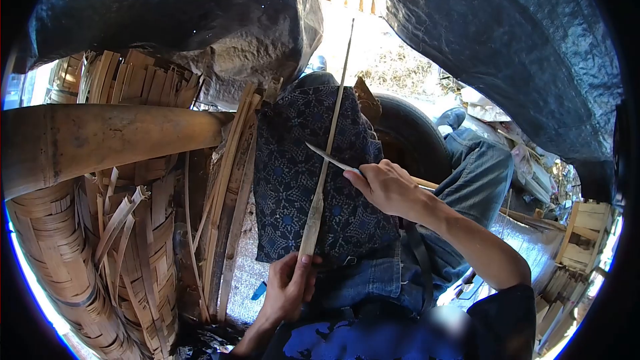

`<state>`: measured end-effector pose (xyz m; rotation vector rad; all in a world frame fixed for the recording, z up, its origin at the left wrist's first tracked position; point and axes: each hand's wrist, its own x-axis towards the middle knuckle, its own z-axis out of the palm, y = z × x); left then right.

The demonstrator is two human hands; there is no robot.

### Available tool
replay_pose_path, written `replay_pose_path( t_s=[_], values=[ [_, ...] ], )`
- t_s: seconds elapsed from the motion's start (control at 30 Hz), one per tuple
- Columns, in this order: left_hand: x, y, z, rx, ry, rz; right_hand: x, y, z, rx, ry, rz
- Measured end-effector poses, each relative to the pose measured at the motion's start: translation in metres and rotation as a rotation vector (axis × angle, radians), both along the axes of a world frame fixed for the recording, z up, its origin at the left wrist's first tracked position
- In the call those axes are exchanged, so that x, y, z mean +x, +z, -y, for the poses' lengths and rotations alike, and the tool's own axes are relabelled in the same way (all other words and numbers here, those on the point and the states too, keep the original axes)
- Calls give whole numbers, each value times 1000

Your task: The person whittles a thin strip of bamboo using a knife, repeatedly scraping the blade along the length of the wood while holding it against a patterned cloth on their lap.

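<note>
A long, thin bamboo strip (319,203) runs from the lower middle of the head view up toward the bright opening. My left hand (291,285) is closed round its wide lower end, thumb on top. In my right hand (387,188) is a knife; its pointed blade (325,155) lies across the strip about midway along, and part of its handle (425,183) sticks out behind the hand. Beneath both is a dark blue patterned cloth (280,193) spread over my leg.
At the left, a thick bamboo pole (113,140) crosses above woven bamboo baskets (57,240) and upright split strips (233,193). Dark sheeting (493,47) hangs overhead. A tyre (417,137) lies beyond the cloth. Wooden crates (585,230) stand at the right.
</note>
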<state>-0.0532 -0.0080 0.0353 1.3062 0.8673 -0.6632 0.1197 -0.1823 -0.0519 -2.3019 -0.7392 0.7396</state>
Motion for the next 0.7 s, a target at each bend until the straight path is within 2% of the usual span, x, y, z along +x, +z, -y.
replay_pose_path(
  t_s=[0.13, 0.4, 0.7],
  values=[
    [-9, 8, -3, -62, 49, -49, 9, -9, -7, -10, -25, 15],
    [-28, 14, -12, -215, 204, -62, 16, -8, -6, 30, 72, -7],
    [-40, 24, -9, -130, 171, -84, 8, -7, -11, 14, 49, 60]
  ],
)
